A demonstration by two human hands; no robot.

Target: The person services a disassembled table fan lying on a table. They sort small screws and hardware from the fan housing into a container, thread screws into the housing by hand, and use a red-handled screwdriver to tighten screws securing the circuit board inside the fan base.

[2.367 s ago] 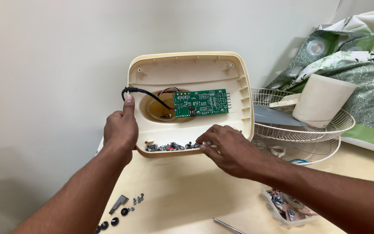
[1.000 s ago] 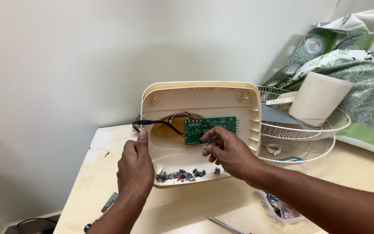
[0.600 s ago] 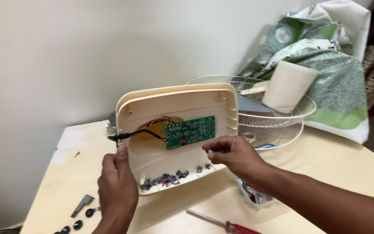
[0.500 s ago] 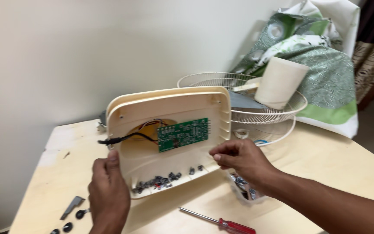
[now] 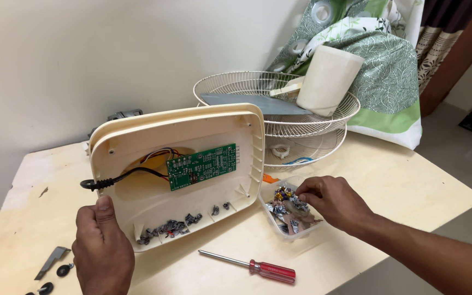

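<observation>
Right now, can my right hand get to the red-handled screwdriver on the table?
Probably yes. The right hand is at the clear plastic container, and the screwdriver lies on bare table just below it, with nothing between them.

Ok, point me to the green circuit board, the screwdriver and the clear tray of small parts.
green circuit board (image 5: 202, 166), head view, middle of the board's face.
screwdriver (image 5: 272, 270), head view, on its red handle.
clear tray (image 5: 264, 197), head view, on its near-left rim.
</observation>
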